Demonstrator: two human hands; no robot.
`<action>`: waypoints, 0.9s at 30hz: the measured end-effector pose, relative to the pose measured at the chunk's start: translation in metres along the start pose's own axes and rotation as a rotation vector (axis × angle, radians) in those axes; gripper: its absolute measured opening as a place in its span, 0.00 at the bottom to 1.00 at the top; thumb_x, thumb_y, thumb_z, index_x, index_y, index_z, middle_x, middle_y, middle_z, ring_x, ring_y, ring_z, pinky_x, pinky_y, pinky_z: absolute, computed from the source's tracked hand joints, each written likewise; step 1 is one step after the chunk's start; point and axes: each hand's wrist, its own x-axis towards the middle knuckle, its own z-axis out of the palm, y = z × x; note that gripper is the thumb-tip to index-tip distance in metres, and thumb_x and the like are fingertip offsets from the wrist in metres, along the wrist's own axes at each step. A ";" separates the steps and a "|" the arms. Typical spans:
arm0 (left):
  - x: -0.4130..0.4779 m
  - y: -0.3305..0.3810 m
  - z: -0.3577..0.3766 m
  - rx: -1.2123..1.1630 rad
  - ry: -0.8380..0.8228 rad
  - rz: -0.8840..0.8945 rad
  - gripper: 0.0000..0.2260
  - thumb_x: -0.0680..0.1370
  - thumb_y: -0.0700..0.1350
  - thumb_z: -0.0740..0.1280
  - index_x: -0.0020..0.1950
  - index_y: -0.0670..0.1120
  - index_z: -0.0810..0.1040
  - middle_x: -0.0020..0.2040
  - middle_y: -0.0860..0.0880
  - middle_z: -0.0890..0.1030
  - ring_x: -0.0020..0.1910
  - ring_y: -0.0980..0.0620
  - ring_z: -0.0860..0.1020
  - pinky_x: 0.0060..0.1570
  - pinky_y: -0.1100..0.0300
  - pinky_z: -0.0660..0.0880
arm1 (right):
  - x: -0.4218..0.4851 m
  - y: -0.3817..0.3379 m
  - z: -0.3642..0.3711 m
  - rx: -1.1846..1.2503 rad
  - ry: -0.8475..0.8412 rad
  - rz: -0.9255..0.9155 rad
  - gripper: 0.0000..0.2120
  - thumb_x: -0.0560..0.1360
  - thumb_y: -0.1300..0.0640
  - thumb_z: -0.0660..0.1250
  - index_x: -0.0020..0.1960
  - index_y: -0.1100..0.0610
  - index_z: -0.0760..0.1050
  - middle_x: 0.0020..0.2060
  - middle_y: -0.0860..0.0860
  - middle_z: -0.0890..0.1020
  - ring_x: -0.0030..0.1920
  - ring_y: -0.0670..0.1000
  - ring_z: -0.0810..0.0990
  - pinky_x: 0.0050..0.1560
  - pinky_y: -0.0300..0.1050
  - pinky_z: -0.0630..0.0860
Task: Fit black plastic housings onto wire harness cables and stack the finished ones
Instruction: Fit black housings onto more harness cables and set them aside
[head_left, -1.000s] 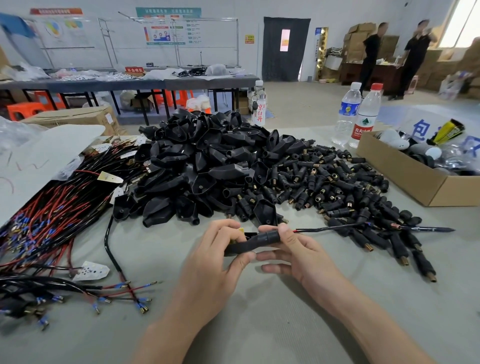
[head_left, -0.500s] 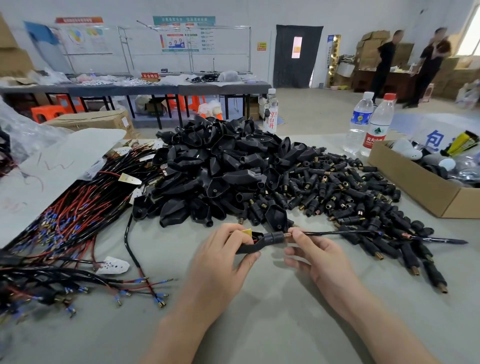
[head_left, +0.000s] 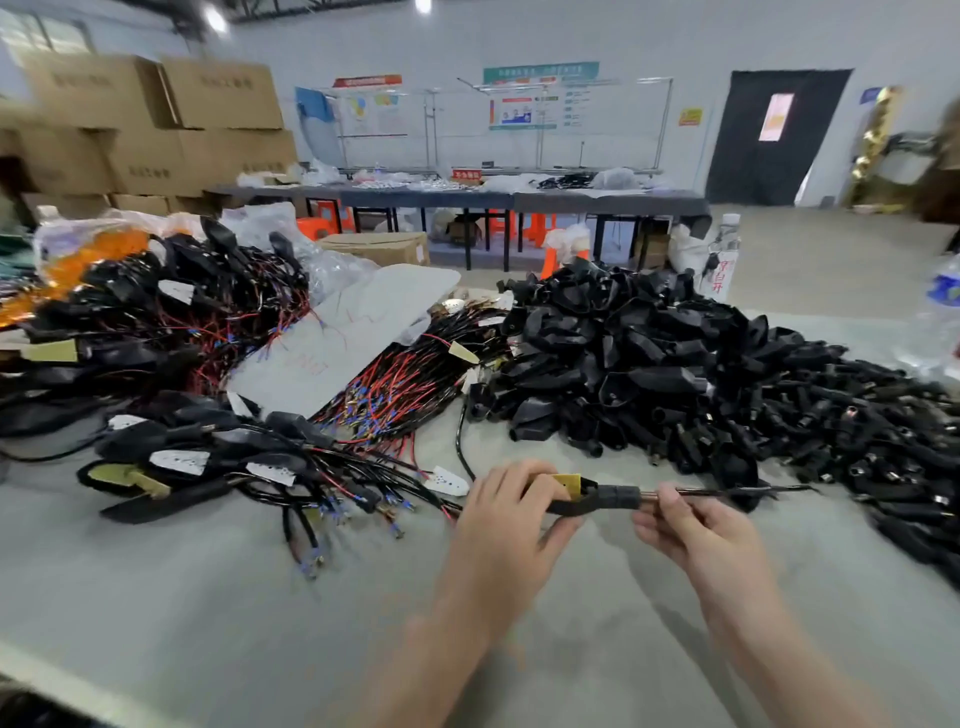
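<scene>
Near the front edge of the grey desk (head_left: 208, 613), a person holds one black housing (head_left: 587, 500) just above the top. The left hand (head_left: 506, 525) wraps around its wide end, fingers closed on it. The right hand (head_left: 696, 525) pinches the thin cable (head_left: 737, 491) that sticks out of the narrow end. This one looks almost done, I think.

A small stack of finished ones (head_left: 208, 457) lies to the left, with a bigger heap (head_left: 156, 312) behind it. Lots of work is left: a big pile of empty housings (head_left: 613, 353) sits ahead, small black plugs (head_left: 857, 415) spread to the right, and loose red and black wires (head_left: 405, 384) wait in the middle.

Far back are brown boxes (head_left: 156, 124), long tables (head_left: 467, 197), wall posters and a dark door (head_left: 769, 135).
</scene>
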 end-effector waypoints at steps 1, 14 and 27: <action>-0.003 -0.011 -0.015 0.034 0.018 -0.007 0.09 0.77 0.52 0.69 0.51 0.48 0.79 0.56 0.52 0.79 0.53 0.49 0.78 0.53 0.49 0.76 | -0.004 -0.001 0.019 0.006 -0.025 -0.003 0.11 0.81 0.60 0.64 0.50 0.68 0.78 0.37 0.56 0.87 0.37 0.48 0.86 0.38 0.34 0.81; 0.008 -0.167 -0.218 0.459 -0.010 -0.495 0.20 0.76 0.48 0.72 0.67 0.50 0.73 0.69 0.45 0.68 0.68 0.40 0.67 0.66 0.45 0.67 | -0.052 -0.032 0.223 0.016 -0.593 0.266 0.06 0.81 0.57 0.65 0.49 0.60 0.77 0.46 0.57 0.84 0.45 0.52 0.85 0.45 0.39 0.83; -0.049 -0.064 -0.070 0.116 -0.070 -0.263 0.19 0.76 0.39 0.66 0.67 0.44 0.76 0.66 0.44 0.74 0.64 0.44 0.74 0.66 0.48 0.71 | -0.036 -0.002 0.126 -0.150 -0.198 0.054 0.13 0.82 0.67 0.55 0.56 0.58 0.77 0.41 0.54 0.83 0.37 0.53 0.80 0.38 0.44 0.79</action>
